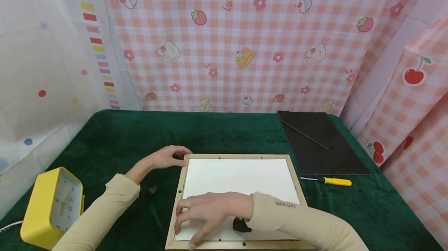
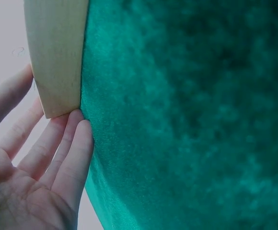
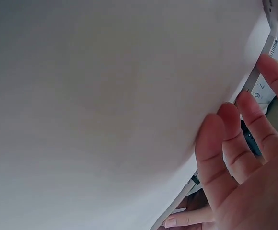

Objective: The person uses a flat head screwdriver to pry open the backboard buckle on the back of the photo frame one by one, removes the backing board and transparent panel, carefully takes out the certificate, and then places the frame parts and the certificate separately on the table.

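A light wooden picture frame lies flat in front of me, with a white sheet filling it. Small dark tabs sit along its rails. At the frame's far left corner, my left hand holds the wood between thumb and fingers; the left wrist view shows fingertips against the corner's end. My right hand reaches across the sheet, fingers spread, with fingertips touching the sheet's left margin and the left rail and the thumb at the near rail. In the right wrist view, these fingers press along the sheet's edge.
To the right lies a black backing board with a thin strut across it. A yellow-handled screwdriver lies at its near edge. A yellow clock with a cord stands at the left. Dark green cloth covers the table; patterned curtains hang behind.
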`<action>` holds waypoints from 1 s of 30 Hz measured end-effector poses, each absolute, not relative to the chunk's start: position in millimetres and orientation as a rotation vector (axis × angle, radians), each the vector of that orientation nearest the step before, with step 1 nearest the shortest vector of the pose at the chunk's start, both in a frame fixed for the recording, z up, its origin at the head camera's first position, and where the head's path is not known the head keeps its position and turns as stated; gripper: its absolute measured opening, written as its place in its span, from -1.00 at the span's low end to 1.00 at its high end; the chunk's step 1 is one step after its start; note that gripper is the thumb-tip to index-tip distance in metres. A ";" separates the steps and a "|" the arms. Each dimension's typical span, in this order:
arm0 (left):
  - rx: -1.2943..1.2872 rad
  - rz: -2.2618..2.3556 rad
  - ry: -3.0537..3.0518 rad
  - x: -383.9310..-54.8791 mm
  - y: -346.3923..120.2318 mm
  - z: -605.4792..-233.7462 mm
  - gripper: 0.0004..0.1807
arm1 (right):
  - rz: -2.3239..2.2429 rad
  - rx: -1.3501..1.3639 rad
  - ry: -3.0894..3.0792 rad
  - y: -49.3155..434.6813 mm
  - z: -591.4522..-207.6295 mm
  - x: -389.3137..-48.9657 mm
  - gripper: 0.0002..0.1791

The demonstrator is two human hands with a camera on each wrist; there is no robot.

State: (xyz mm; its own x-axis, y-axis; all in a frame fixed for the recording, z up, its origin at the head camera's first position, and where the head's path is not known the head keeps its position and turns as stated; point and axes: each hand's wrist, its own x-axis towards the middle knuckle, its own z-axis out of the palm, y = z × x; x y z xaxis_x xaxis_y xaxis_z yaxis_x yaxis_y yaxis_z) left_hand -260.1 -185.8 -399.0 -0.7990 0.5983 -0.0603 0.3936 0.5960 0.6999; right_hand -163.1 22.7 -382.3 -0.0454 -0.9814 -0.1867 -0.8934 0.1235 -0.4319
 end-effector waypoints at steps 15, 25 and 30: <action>0.778 1.014 2.526 -261.1 -185.6 -399.5 -0.62 | -0.328 -1.800 1.977 20.4 -385.0 -164.1 -0.62; 0.783 1.007 2.534 -261.3 -186.2 -399.7 -0.63 | -0.435 -1.625 2.022 27.8 -369.6 -162.0 -0.68; 0.798 1.006 2.537 -261.5 -186.3 -400.6 -0.63 | -0.541 -1.489 2.080 40.5 -350.7 -163.8 -0.54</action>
State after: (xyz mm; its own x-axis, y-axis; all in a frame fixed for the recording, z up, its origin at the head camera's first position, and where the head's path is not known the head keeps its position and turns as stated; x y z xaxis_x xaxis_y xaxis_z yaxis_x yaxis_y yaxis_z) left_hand -261.5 -186.3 -400.6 -0.8017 0.5939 -0.0676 0.3861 0.6008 0.7000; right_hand -163.8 40.5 -350.7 -0.2599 -0.9487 -0.1801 -0.7408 0.3155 -0.5930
